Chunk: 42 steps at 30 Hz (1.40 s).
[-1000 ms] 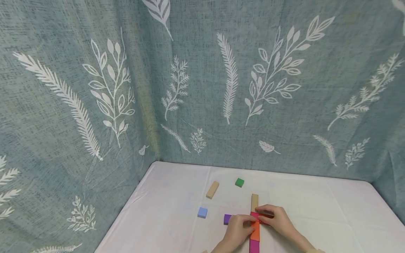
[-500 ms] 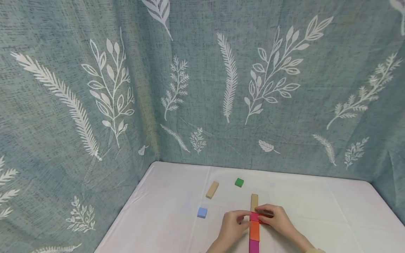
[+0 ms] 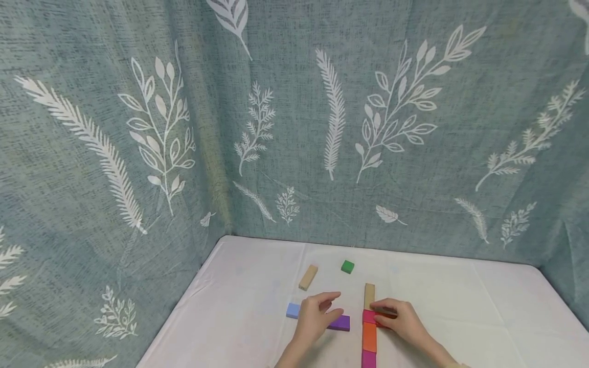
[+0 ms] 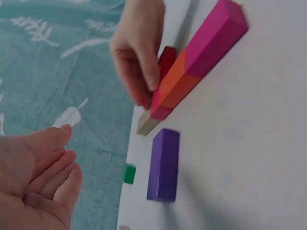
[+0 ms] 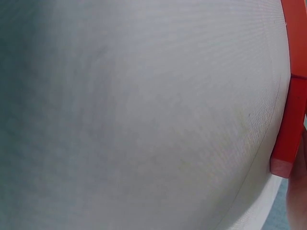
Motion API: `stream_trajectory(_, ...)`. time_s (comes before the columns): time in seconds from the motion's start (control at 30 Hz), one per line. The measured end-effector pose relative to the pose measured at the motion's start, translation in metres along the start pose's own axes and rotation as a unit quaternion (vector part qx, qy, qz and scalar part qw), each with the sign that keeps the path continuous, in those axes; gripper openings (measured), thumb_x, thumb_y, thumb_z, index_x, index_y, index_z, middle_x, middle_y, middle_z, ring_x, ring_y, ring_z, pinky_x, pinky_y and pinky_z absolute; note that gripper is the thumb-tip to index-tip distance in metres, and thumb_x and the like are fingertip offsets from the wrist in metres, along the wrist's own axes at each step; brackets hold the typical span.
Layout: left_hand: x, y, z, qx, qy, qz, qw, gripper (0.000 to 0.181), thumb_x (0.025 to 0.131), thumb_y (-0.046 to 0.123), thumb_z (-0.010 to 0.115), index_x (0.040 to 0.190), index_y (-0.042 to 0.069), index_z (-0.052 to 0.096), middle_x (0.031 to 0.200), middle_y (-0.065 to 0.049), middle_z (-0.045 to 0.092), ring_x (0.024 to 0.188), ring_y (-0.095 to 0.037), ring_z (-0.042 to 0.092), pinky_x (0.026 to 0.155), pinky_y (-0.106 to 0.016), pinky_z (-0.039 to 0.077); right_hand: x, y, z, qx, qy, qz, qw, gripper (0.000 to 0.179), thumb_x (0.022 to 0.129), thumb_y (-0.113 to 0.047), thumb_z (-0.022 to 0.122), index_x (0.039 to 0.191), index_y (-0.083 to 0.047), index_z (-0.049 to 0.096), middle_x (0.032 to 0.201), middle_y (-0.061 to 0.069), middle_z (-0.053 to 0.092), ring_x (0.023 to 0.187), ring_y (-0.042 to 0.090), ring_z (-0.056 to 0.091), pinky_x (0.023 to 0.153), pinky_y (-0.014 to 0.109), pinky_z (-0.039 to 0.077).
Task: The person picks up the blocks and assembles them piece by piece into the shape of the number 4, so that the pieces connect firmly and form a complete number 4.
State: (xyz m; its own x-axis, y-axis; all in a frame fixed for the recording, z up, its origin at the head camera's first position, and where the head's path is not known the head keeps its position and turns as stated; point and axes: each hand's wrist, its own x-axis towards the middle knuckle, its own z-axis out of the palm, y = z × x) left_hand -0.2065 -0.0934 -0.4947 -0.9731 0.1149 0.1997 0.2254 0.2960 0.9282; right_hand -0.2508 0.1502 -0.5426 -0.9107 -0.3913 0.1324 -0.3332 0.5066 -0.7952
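Note:
My right hand (image 3: 401, 321) pinches a red wooden block (image 3: 385, 318) with thumb and fingers. That block meets the side of a small pink-red block (image 3: 369, 316). The pink-red block belongs to a straight row, between a plain wood block (image 3: 369, 295) and an orange block (image 3: 369, 336), with a magenta block (image 3: 369, 359) nearest me. My left hand (image 3: 314, 318) hovers to the left, thumb and fingers apart, holding nothing. Beside it a long purple block (image 4: 163, 165) lies apart from the row; the hand partly covers it in the head view.
A light blue block (image 3: 292, 310) sits just left of my left hand, partly behind it. Farther back on the white-covered table (image 3: 248, 301) lie a plain wood block (image 3: 308, 277) and a green block (image 3: 347, 267). A leaf-patterned curtain (image 3: 294, 128) hangs behind and at the left.
My left hand has come off the row and moved left, its fingers spreading apart. More of the purple block shows now. The right hand has stayed at the red block.

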Motion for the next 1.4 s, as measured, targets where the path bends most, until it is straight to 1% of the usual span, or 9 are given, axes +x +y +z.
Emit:
stream_trajectory(0.17, 0.001, -0.004, -0.011, -0.021, 0.009, -0.003, 0.9997, 0.033, 0.079, 0.004, 0.073, 0.110, -0.006, 0.066, 0.114, -0.022, 0.067, 0.110, -0.039, 0.062, 0.092, -0.031, 0.054, 0.000, -0.001, 0.000, 0.005, -0.005, 0.010, 0.9999, 0.028, 0.082, -0.013, 0.072, 0.108, -0.004, 0.069, 0.105, 0.012, 0.071, 0.096, 0.024, 0.067, 0.081, 0.030, 0.058)
stream_trajectory(0.33, -0.002, -0.009, -0.015, -0.030, 0.005, -0.016, 0.9994, 0.034, 0.079, 0.004, 0.073, 0.110, -0.006, 0.065, 0.114, -0.022, 0.066, 0.110, -0.038, 0.061, 0.092, -0.033, 0.053, 0.001, -0.002, -0.002, 0.004, -0.005, 0.008, 1.0000, 0.028, 0.082, -0.013, 0.072, 0.108, -0.004, 0.069, 0.105, 0.012, 0.071, 0.096, 0.025, 0.067, 0.081, 0.030, 0.058)
stream_trajectory(0.4, -0.004, -0.013, -0.015, -0.026, 0.002, -0.021, 0.9994, 0.034, 0.079, 0.004, 0.073, 0.110, -0.007, 0.065, 0.114, -0.023, 0.066, 0.110, -0.039, 0.061, 0.093, -0.035, 0.053, 0.001, -0.002, -0.002, 0.003, -0.004, 0.006, 1.0000, 0.028, 0.082, -0.013, 0.072, 0.108, -0.004, 0.069, 0.105, 0.012, 0.071, 0.096, 0.024, 0.067, 0.081, 0.030, 0.058)
stream_trajectory(0.67, -0.005, -0.034, -0.013, 0.023, -0.014, -0.029, 0.9992, 0.035, 0.076, 0.003, 0.074, 0.108, -0.007, 0.065, 0.113, -0.026, 0.065, 0.109, -0.042, 0.061, 0.091, -0.037, 0.054, 0.001, -0.002, -0.002, 0.001, -0.001, 0.002, 1.0000, 0.027, 0.082, -0.012, 0.072, 0.107, -0.004, 0.070, 0.105, 0.012, 0.071, 0.096, 0.025, 0.067, 0.081, 0.030, 0.058)
stream_trajectory(0.77, -0.006, -0.041, -0.011, 0.022, -0.019, -0.030, 0.9991, 0.034, 0.075, 0.000, 0.074, 0.107, -0.009, 0.065, 0.112, -0.027, 0.065, 0.108, -0.042, 0.061, 0.089, -0.035, 0.054, 0.001, -0.002, -0.002, -0.004, 0.000, -0.001, 1.0000, 0.027, 0.082, -0.013, 0.072, 0.107, -0.004, 0.070, 0.104, 0.011, 0.071, 0.096, 0.026, 0.067, 0.081, 0.030, 0.058)
stream_trajectory(0.93, -0.006, -0.047, -0.009, 0.013, -0.028, -0.027, 0.9992, 0.036, 0.073, -0.004, 0.074, 0.107, -0.011, 0.064, 0.111, -0.028, 0.065, 0.108, -0.042, 0.061, 0.089, -0.033, 0.054, 0.001, -0.003, -0.002, -0.003, -0.002, -0.002, 1.0000, 0.027, 0.082, -0.013, 0.072, 0.107, -0.004, 0.070, 0.105, 0.011, 0.071, 0.096, 0.026, 0.067, 0.081, 0.030, 0.058)
stream_trajectory(1.03, -0.006, -0.049, -0.009, 0.005, -0.032, -0.022, 0.9992, 0.036, 0.073, -0.005, 0.074, 0.107, -0.012, 0.064, 0.111, -0.029, 0.064, 0.107, -0.043, 0.061, 0.089, -0.034, 0.054, 0.001, -0.003, -0.002, 0.002, -0.003, 0.001, 1.0000, 0.027, 0.082, -0.013, 0.072, 0.108, -0.004, 0.070, 0.105, 0.011, 0.071, 0.096, 0.026, 0.067, 0.081, 0.030, 0.058)
stream_trajectory(1.23, -0.007, -0.052, -0.008, 0.002, -0.033, -0.033, 0.9989, 0.038, 0.072, -0.005, 0.075, 0.107, -0.011, 0.064, 0.112, -0.029, 0.064, 0.109, -0.042, 0.061, 0.091, -0.033, 0.053, 0.001, -0.003, -0.002, -0.001, 0.002, 0.006, 1.0000, 0.026, 0.082, -0.012, 0.072, 0.107, -0.005, 0.070, 0.104, 0.010, 0.071, 0.097, 0.025, 0.067, 0.082, 0.031, 0.058)
stream_trajectory(1.4, -0.007, -0.054, -0.006, -0.009, -0.032, -0.026, 0.9991, 0.037, 0.070, -0.008, 0.074, 0.106, -0.011, 0.064, 0.111, -0.029, 0.065, 0.107, -0.042, 0.062, 0.090, -0.033, 0.053, 0.001, -0.003, -0.002, -0.002, 0.004, 0.010, 0.9999, 0.026, 0.082, -0.012, 0.072, 0.107, -0.005, 0.070, 0.104, 0.010, 0.071, 0.096, 0.026, 0.066, 0.082, 0.031, 0.058)
